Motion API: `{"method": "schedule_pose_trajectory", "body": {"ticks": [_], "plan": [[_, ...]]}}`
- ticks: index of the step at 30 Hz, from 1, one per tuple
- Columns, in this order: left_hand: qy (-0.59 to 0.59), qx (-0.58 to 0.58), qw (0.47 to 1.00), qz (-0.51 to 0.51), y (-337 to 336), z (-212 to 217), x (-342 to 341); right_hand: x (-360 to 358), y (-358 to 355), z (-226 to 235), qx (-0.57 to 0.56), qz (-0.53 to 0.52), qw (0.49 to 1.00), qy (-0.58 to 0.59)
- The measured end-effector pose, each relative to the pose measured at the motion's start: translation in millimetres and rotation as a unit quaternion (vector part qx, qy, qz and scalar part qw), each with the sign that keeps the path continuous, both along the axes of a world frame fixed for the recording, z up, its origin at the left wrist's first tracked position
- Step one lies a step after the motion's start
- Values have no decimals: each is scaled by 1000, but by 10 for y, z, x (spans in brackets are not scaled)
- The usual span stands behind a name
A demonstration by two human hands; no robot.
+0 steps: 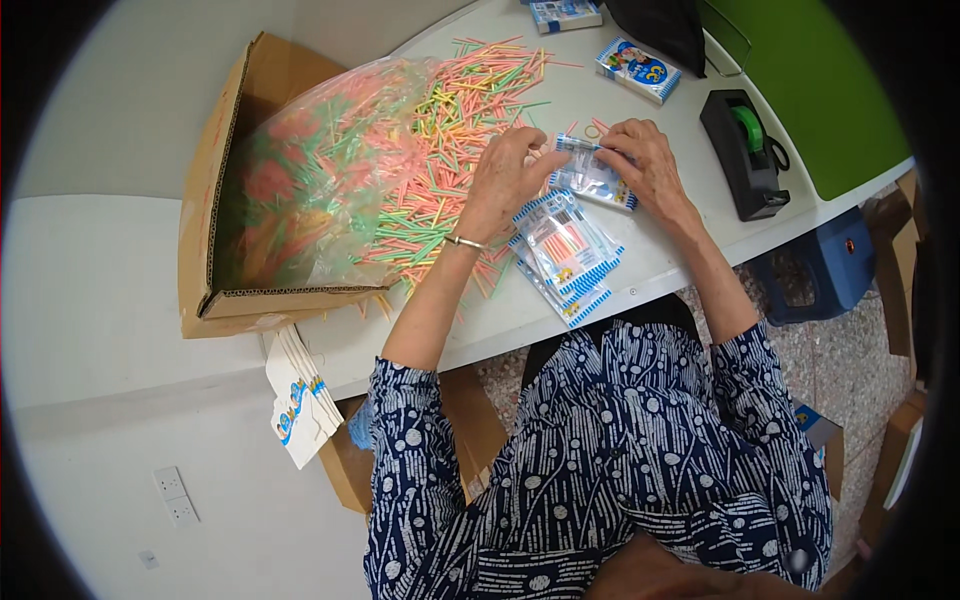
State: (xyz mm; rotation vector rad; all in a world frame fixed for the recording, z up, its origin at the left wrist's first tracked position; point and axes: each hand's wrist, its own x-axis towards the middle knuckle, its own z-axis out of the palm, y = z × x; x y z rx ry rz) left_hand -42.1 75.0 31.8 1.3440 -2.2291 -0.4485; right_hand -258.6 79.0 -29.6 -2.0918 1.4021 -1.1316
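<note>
A small clear plastic packet [597, 183] with blue-striped ends lies between my hands, over the table. My left hand [508, 178], with a bracelet at its wrist, has its thumb and fingers closed at the packet's upper left edge. On the other side, my right hand [648, 168] grips the packet's upper right edge with bent fingers and thumb. Just below, several similar packets [562, 243] lie in an overlapping stack, and the top one shows pink sticks. Left of my hands spreads a heap of thin pink, green and yellow sticks [450, 140].
A cardboard box [215, 190] at the left holds a clear bag [335, 150] full of sticks. At the right stands a black tape dispenser [740, 155]. A blue-and-white small box [638, 70] and a black bag [665, 30] lie at the back. Folded cards [300, 400] hang below the box.
</note>
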Motion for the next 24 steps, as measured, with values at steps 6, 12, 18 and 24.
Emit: {"method": "schedule_pose_trajectory", "body": {"ticks": [6, 12, 18, 24], "plan": [[268, 245, 932, -5, -109, 23, -152, 25, 90, 308, -18, 60, 992, -109], [357, 235, 903, -34, 33, 66, -138, 26, 47, 382, 165, 79, 959, -216], [284, 96, 954, 15, 155, 74, -168, 92, 49, 374, 257, 151, 922, -245], [141, 32, 989, 41, 41, 55, -102, 178, 28, 318, 249, 114, 929, -248]]}}
